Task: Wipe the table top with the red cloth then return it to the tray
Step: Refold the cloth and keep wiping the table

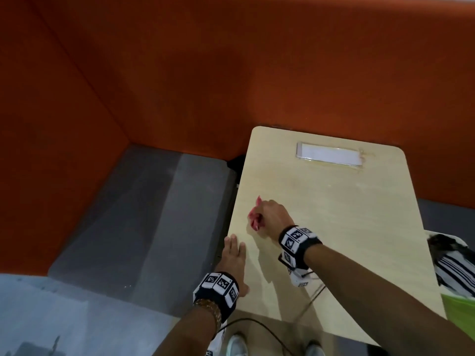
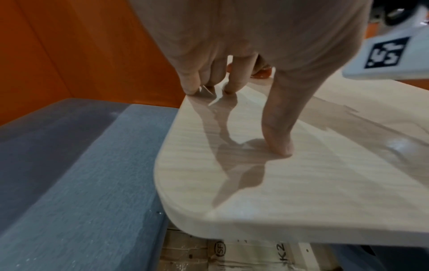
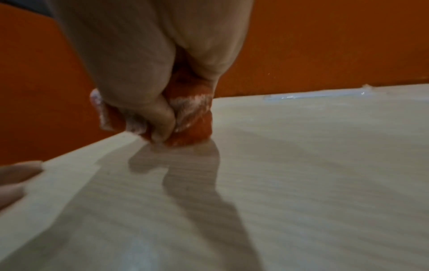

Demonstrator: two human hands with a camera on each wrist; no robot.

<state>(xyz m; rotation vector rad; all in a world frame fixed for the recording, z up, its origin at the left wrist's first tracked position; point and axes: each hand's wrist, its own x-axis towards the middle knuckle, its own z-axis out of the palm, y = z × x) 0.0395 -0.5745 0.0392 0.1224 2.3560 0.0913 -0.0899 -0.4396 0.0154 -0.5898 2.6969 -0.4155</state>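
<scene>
My right hand (image 1: 270, 217) grips the bunched red cloth (image 1: 254, 218) and holds it down on the pale wooden table top (image 1: 334, 214), near its left edge. In the right wrist view the red cloth (image 3: 190, 117) bulges out of my right hand (image 3: 160, 102) and touches the table top (image 3: 301, 174). My left hand (image 1: 232, 258) lies flat with straight fingers on the table's left edge, just below the cloth. In the left wrist view the left fingers (image 2: 234, 77) and thumb rest on the table top (image 2: 278, 183). No tray is identifiable.
A clear plastic card holder (image 1: 329, 153) lies at the table's far end. Orange padded walls (image 1: 180, 73) enclose a grey bench seat (image 1: 154, 214) left of the table. Striped fabric (image 1: 452, 263) and something green (image 1: 460, 312) sit at the right edge. A black cable (image 1: 257, 327) runs below the table's near edge.
</scene>
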